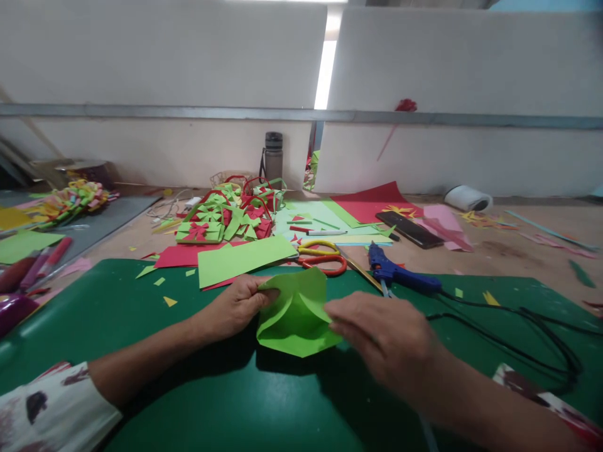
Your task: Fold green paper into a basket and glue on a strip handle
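Over the middle of the green mat, the folded green paper hangs between both hands, its open pocket facing the person; I see no clear long axis. The left hand pinches the left edge. The right hand, blurred, touches the right edge; I can't tell whether it grips. Beyond the mat, the worktop carries small paper bags below white panels.

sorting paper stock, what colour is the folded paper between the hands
The folded paper is bright green, shown in the head view.
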